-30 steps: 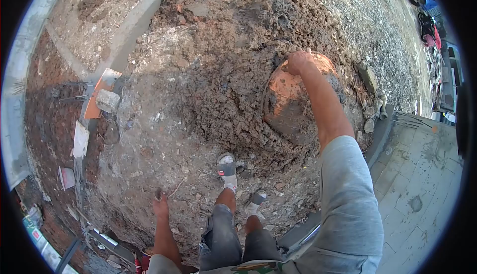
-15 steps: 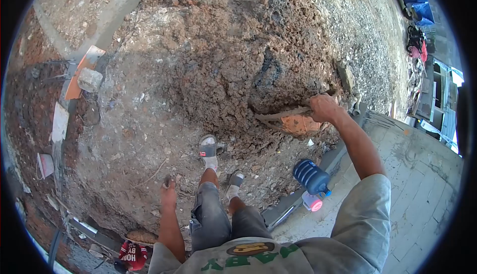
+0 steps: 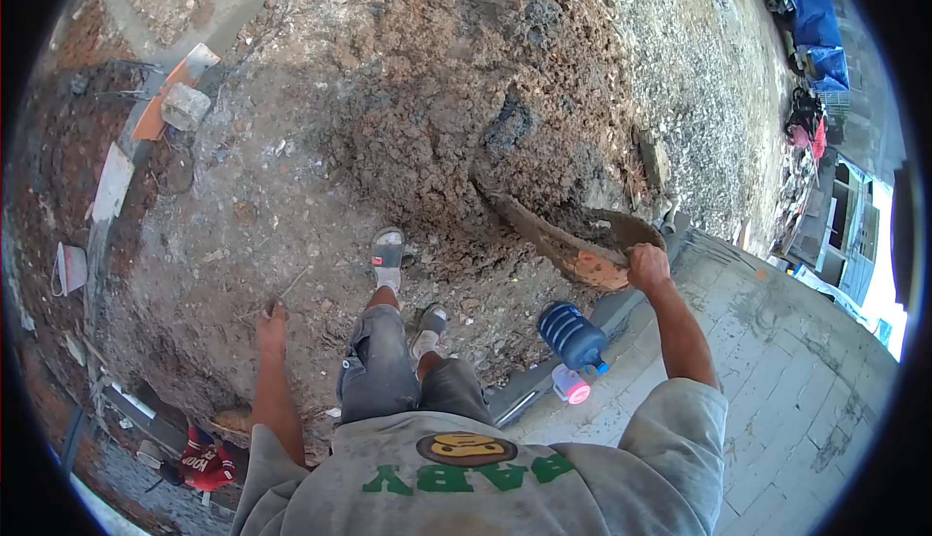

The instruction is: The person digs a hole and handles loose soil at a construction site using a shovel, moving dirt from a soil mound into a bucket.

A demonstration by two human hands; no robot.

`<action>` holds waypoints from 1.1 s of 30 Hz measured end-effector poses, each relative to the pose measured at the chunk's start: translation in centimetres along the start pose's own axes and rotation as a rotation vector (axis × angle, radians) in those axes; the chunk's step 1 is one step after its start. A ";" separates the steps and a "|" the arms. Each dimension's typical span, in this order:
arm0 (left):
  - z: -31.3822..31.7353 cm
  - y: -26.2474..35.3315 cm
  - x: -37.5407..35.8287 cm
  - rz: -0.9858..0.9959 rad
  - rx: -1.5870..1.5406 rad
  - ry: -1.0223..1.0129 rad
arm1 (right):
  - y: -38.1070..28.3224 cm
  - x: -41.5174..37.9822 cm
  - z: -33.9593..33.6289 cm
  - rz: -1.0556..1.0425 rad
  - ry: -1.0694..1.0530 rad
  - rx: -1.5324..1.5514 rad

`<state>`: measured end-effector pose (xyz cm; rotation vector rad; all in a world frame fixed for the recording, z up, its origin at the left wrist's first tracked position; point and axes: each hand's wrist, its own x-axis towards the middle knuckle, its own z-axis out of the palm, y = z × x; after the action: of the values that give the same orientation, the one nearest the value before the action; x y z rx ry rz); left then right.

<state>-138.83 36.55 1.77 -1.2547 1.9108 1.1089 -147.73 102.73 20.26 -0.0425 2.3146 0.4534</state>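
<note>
My right hand (image 3: 649,268) is closed on the rim of a mud-caked orange tub-like thing (image 3: 594,269). One long muddy edge of it runs down-left into the soil, and a dark curved edge rises behind; its full shape is hidden by mud. Its far end rests against the mound of wet brown soil (image 3: 427,138). Off to the left, my left hand (image 3: 274,318) hangs low over the dirt with nothing visible in it. Its fingers look slightly apart, near a thin twig (image 3: 293,283) on the ground.
A blue water jug (image 3: 573,335) and a pink-and-white container (image 3: 571,385) lie by the paved edge (image 3: 777,371) at right. Leftward are a concrete block (image 3: 184,107), an orange board (image 3: 167,99) and a white bucket (image 3: 70,269). A person in red (image 3: 206,463) is at lower left.
My right hand has drawn the muddy orange thing toward me and tilted it, so more of its edge and curved side shows. My left hand has swung left, and the view has shifted.
</note>
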 end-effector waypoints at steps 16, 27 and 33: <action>1.2 -4.3 -12.1 0.209 -0.266 0.115 | -8.0 -12.4 -13.1 -0.043 0.238 0.256; -1.2 -20.9 -14.3 -0.137 -0.214 0.383 | -18.1 -15.7 -24.7 -0.293 0.165 0.983; -3.1 -20.6 -9.8 -0.289 -0.126 0.238 | -21.4 -14.2 -34.4 -0.712 0.274 1.626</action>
<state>-116.13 33.79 4.66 -1.7373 1.7717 0.9749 -157.69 69.72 45.76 -0.1195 2.0479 -1.8256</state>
